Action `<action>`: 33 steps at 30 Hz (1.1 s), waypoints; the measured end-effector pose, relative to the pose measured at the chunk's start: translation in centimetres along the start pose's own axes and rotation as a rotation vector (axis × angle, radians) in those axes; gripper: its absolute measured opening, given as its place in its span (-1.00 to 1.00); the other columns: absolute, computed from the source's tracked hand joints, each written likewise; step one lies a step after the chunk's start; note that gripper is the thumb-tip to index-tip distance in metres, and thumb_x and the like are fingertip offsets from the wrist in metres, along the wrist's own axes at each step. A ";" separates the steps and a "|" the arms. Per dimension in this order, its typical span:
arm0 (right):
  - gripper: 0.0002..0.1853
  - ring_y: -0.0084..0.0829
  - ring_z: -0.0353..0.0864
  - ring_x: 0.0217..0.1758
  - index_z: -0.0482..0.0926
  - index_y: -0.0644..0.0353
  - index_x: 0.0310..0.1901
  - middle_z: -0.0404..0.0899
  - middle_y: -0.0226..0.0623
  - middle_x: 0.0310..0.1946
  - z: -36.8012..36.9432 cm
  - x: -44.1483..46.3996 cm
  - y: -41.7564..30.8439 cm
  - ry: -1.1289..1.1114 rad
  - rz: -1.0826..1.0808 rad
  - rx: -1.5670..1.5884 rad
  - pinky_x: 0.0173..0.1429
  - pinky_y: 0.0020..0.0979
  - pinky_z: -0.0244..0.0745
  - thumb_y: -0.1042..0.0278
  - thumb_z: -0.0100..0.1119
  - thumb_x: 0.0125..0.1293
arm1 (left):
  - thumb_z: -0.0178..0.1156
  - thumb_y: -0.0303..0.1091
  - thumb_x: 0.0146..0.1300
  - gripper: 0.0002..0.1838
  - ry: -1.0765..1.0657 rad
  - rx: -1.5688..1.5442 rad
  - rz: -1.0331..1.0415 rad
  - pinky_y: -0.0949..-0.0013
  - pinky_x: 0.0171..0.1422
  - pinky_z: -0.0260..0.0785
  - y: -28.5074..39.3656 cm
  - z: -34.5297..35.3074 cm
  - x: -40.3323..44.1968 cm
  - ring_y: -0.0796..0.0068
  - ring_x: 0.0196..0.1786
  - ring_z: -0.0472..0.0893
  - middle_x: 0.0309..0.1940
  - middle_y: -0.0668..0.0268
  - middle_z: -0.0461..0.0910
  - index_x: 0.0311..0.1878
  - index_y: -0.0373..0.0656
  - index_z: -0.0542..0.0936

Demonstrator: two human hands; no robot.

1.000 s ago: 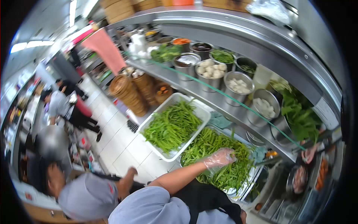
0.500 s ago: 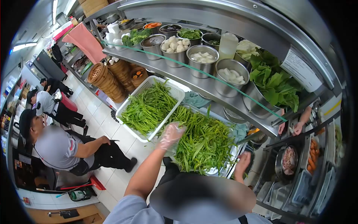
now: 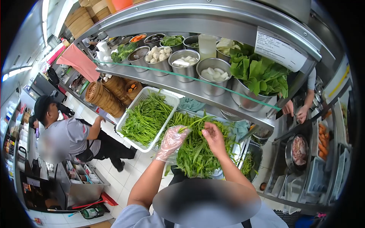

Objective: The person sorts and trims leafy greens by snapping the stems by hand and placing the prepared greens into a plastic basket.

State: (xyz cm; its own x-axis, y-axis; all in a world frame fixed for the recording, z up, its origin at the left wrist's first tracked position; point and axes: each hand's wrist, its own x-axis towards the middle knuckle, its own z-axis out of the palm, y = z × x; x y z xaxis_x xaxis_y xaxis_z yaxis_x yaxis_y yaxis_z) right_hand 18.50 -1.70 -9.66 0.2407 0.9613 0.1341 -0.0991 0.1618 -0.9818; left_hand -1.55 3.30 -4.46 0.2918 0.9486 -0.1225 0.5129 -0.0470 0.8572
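My left hand [image 3: 174, 143], in a clear plastic glove, pinches a stem of water spinach [image 3: 195, 122] above a large heap of the same greens [image 3: 197, 155]. Facing it, my bare right hand [image 3: 214, 140] has its thumb and fingers closed on the leafy end of that stem. The heap lies in a metal tray, mostly buried under the leaves. To the left, a white perforated basket [image 3: 122, 133] holds more water spinach [image 3: 146, 117], mostly bare stems.
A steel shelf [image 3: 167, 84] with a glass edge carries metal pots of vegetables [image 3: 184, 62]. Bamboo steamers [image 3: 99, 95] stand behind the basket. At the left is a co-worker [image 3: 72, 133]; another person's hands [image 3: 298, 110] work at the right. A dark bin [image 3: 254, 159] contains greens.
My right hand has come from the tray's right side to meet my left hand over the heap. A stem now spans between them. The co-worker has shifted, and the view has turned.
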 end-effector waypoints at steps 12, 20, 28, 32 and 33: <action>-0.75 -0.60 0.57 -0.28 0.65 0.28 -0.06 0.60 -0.40 -0.34 -2.3 -1.4 -4.1 0.108 -0.129 0.070 -0.13 -0.50 0.52 0.26 0.11 0.56 | 0.25 0.00 0.36 -0.48 -0.179 0.371 0.111 0.09 0.38 0.42 -2.9 2.9 -1.6 -0.05 0.21 0.62 0.14 -0.05 0.64 0.25 -0.13 0.61; -0.82 -0.45 0.53 -0.34 0.54 0.16 0.03 0.57 -0.31 -0.30 -4.4 -1.2 -7.4 0.268 0.052 0.439 -0.23 -0.37 0.48 0.37 0.19 0.46 | 0.25 -0.05 0.37 -0.46 -0.289 0.401 0.239 0.06 0.42 0.41 -6.8 1.8 -0.6 -0.05 0.30 0.58 0.25 -0.09 0.58 0.32 -0.13 0.57; -0.89 -0.66 0.41 -0.48 0.50 0.09 -0.07 0.60 -0.36 -0.24 -6.8 -2.8 -7.3 0.226 0.117 0.578 -0.39 -0.55 0.28 0.31 0.21 0.50 | 0.26 -0.35 0.41 -0.74 0.163 -0.066 0.341 0.46 -0.18 0.46 8.7 -1.2 -2.9 0.61 -0.28 0.60 -0.19 0.25 0.74 0.09 -0.24 0.69; -0.90 -0.73 0.25 -0.55 0.50 0.05 -0.07 0.61 -0.36 -0.26 -7.4 -4.2 -8.0 0.130 0.161 0.572 -0.46 -0.62 0.16 0.31 0.21 0.50 | 0.30 -0.36 0.38 -0.74 -0.065 0.012 0.408 0.33 0.08 0.54 12.8 2.0 -4.5 0.33 -0.01 0.73 -0.03 0.10 0.76 0.05 -0.27 0.69; -0.90 -0.75 0.21 -0.56 0.49 0.04 -0.07 0.61 -0.36 -0.27 -7.6 -4.6 -8.2 0.094 0.179 0.565 -0.47 -0.63 0.13 0.31 0.21 0.51 | 0.32 -0.37 0.36 -0.73 -0.088 0.029 0.438 0.32 0.08 0.54 13.1 3.1 -4.5 0.32 0.01 0.74 -0.02 0.06 0.75 0.06 -0.27 0.68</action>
State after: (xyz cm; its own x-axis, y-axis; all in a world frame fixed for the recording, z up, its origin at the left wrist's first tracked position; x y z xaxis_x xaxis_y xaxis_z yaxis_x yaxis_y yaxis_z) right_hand 25.52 -9.18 -3.20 0.2545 0.9649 -0.0644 -0.6376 0.1174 -0.7613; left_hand 6.35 -2.54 5.72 0.5534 0.8070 0.2062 0.3473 -0.4486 0.8235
